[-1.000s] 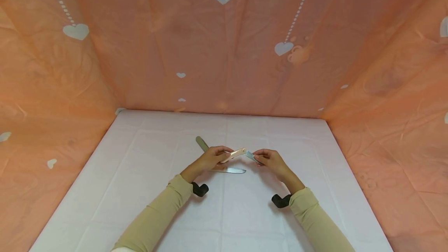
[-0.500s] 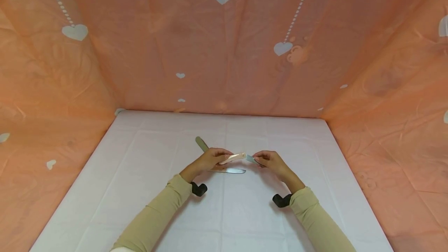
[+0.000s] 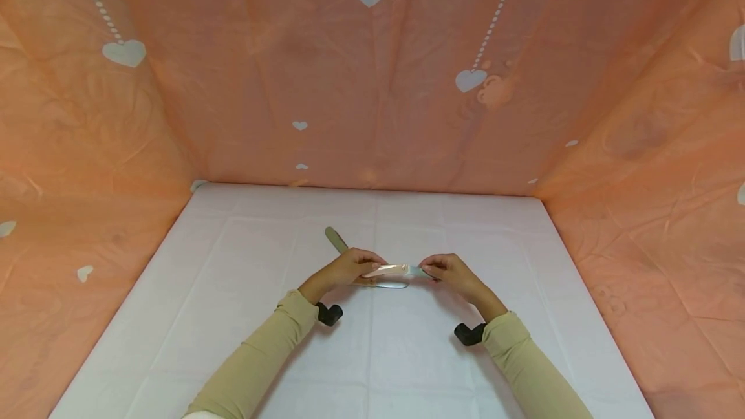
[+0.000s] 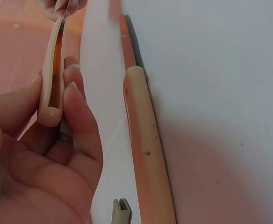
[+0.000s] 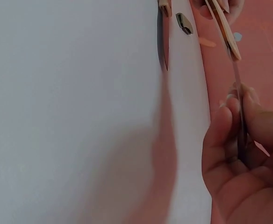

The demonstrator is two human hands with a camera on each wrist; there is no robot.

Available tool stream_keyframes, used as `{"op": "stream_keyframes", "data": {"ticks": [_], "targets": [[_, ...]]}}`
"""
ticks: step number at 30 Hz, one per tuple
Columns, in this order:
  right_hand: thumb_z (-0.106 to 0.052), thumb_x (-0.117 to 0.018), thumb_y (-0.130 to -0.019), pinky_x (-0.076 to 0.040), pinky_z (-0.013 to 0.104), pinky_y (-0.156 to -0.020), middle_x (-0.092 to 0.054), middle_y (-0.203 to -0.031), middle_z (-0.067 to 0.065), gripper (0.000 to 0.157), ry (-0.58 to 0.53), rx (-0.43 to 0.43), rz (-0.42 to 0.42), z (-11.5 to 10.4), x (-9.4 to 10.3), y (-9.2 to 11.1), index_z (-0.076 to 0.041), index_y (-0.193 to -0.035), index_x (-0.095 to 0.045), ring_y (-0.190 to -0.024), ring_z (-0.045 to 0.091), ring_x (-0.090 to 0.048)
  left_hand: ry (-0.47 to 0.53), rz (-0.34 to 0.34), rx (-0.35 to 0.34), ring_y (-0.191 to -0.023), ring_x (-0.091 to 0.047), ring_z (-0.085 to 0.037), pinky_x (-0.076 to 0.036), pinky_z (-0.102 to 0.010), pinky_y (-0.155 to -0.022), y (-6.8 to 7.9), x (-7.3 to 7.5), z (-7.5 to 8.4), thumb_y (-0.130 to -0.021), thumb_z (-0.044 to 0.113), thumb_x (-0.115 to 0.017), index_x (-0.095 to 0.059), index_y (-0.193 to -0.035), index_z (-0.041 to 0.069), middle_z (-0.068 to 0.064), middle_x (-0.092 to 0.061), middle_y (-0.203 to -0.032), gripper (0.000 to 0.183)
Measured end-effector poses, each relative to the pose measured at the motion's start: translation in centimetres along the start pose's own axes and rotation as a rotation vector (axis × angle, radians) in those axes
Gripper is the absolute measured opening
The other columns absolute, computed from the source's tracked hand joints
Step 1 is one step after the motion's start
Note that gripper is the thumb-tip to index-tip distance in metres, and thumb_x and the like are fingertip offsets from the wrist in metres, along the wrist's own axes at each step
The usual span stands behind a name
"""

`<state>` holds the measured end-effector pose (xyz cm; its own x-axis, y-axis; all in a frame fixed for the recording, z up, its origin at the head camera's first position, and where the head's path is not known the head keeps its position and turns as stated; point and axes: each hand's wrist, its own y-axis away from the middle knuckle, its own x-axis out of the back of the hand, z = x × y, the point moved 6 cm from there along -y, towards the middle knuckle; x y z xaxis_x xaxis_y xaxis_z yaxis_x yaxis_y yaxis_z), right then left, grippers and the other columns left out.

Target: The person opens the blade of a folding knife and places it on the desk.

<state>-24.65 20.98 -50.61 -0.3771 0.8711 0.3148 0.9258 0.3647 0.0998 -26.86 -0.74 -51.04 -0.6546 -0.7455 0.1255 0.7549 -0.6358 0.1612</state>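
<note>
Between both hands is a folding knife with a cream handle (image 4: 51, 88) and a metal blade (image 5: 236, 77). My left hand (image 3: 348, 266) grips the handle between thumb and fingers, its slot showing in the left wrist view. My right hand (image 3: 455, 273) pinches the blade, and its fingers hide the tip. Handle and blade stand nearly in line, above the table. Under the left hand a second folding knife (image 4: 148, 140) lies on the table with its blade out, pointing right. Behind that hand lies a green-handled knife (image 3: 335, 238), partly hidden by it.
A white cloth covers the table (image 3: 291, 367). Orange curtains (image 3: 372, 83) with pale hearts enclose its back and sides. Black wrist mounts (image 3: 329, 314) sit at both sleeve cuffs.
The held knife's joint has come down towards me, and handle and blade have gone from a raised bend to nearly straight. Both hands have lowered slightly. The knives on the table have stayed put.
</note>
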Motion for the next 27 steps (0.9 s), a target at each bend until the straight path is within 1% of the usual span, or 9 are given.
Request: {"op": "stream_keyframes", "data": {"ticks": [3, 6, 9, 10, 13, 18, 21, 24, 27], "targets": [[-0.007, -0.056, -0.093, -0.053, 0.032, -0.07, -0.061, -0.098, 0.026, 0.024, 0.014, 0.014, -0.024, -0.3, -0.2, 0.2, 0.013, -0.106, -0.06, -0.082, 0.024, -0.056, -0.013, -0.022, -0.018, -0.087, -0.064, -0.027, -0.054, -0.042, -0.079, 0.0, -0.2, 0.1, -0.096, 0.004, -0.049, -0.062, -0.113, -0.006, -0.015, -0.06, -0.101, 0.023], [-0.006, -0.055, -0.093, -0.052, 0.034, -0.07, -0.061, -0.098, 0.027, 0.022, 0.032, 0.023, -0.049, -0.3, -0.4, 0.2, 0.011, -0.105, -0.061, -0.084, 0.027, -0.055, -0.073, -0.043, -0.056, -0.088, -0.063, -0.024, -0.054, -0.038, -0.077, 0.0, -0.2, 0.1, -0.096, 0.004, -0.049, -0.063, -0.111, -0.006, -0.015, -0.062, -0.102, 0.022], [-0.006, -0.055, -0.093, -0.052, 0.035, -0.068, -0.061, -0.097, 0.024, 0.021, 0.055, 0.024, -0.064, -0.3, -0.6, 0.2, 0.01, -0.104, -0.062, -0.082, 0.025, -0.054, -0.194, -0.047, -0.106, -0.086, -0.06, -0.016, -0.055, -0.029, -0.072, -0.1, -0.2, 0.2, -0.095, 0.004, -0.05, -0.065, -0.108, -0.003, -0.012, -0.064, -0.1, 0.021], [-0.007, -0.055, -0.093, -0.051, 0.032, -0.067, -0.062, -0.096, 0.021, 0.02, 0.066, 0.023, -0.065, 0.2, -0.6, 0.0, 0.009, -0.104, -0.063, -0.081, 0.022, -0.054, -0.235, -0.041, -0.119, -0.085, -0.059, -0.013, -0.053, -0.026, -0.07, -0.1, -0.2, 0.2, -0.095, 0.005, -0.051, -0.066, -0.107, -0.002, -0.011, -0.065, -0.1, 0.021], [-0.008, -0.055, -0.093, -0.051, 0.031, -0.067, -0.062, -0.096, 0.019, 0.02, 0.085, 0.012, -0.062, 0.0, -0.6, 0.1, 0.007, -0.103, -0.064, -0.08, 0.021, -0.053, -0.316, -0.012, -0.124, -0.084, -0.056, -0.01, -0.05, -0.022, -0.068, -0.1, 0.1, 0.3, -0.095, 0.006, -0.052, -0.068, -0.106, 0.003, -0.006, -0.066, -0.099, 0.02], [-0.006, -0.054, -0.094, -0.051, 0.039, -0.07, -0.061, -0.097, 0.026, 0.021, 0.096, 0.018, -0.054, -1.8, -0.8, 0.5, 0.01, -0.105, -0.062, -0.083, 0.033, -0.054, -0.349, 0.023, -0.132, -0.088, -0.054, -0.011, -0.047, -0.022, -0.073, 0.0, 0.4, 0.4, -0.095, 0.011, -0.053, -0.068, -0.107, 0.006, -0.005, -0.066, -0.102, 0.02], [-0.007, -0.053, -0.095, -0.051, 0.043, -0.072, -0.061, -0.098, 0.027, 0.022, 0.108, 0.023, -0.052, -2.6, -0.6, 0.7, 0.011, -0.106, -0.061, -0.084, 0.034, -0.054, -0.35, 0.03, -0.139, -0.088, -0.052, -0.013, -0.045, -0.023, -0.074, 0.0, 0.6, 0.5, -0.095, 0.013, -0.053, -0.068, -0.109, 0.006, -0.005, -0.065, -0.104, 0.021], [-0.01, -0.054, -0.095, -0.051, 0.042, -0.072, -0.061, -0.099, 0.025, 0.022, 0.116, 0.025, -0.055, -2.1, -0.4, 0.3, 0.007, -0.106, -0.063, -0.084, 0.03, -0.055, -0.36, 0.048, -0.136, -0.087, -0.051, -0.014, -0.045, -0.024, -0.072, -0.1, 0.8, 0.6, -0.095, 0.015, -0.055, -0.067, -0.11, 0.007, -0.004, -0.064, -0.105, 0.021], [-0.013, -0.055, -0.095, -0.051, 0.038, -0.072, -0.062, -0.101, 0.022, 0.022, 0.143, 0.036, -0.062, -1.2, -0.2, -0.2, 0.003, -0.107, -0.064, -0.085, 0.025, -0.055, -0.378, 0.077, -0.13, -0.084, -0.051, -0.013, -0.044, -0.023, -0.07, -0.2, 1.0, 0.6, -0.094, 0.016, -0.057, -0.068, -0.11, 0.008, -0.003, -0.064, -0.104, 0.021]]}}
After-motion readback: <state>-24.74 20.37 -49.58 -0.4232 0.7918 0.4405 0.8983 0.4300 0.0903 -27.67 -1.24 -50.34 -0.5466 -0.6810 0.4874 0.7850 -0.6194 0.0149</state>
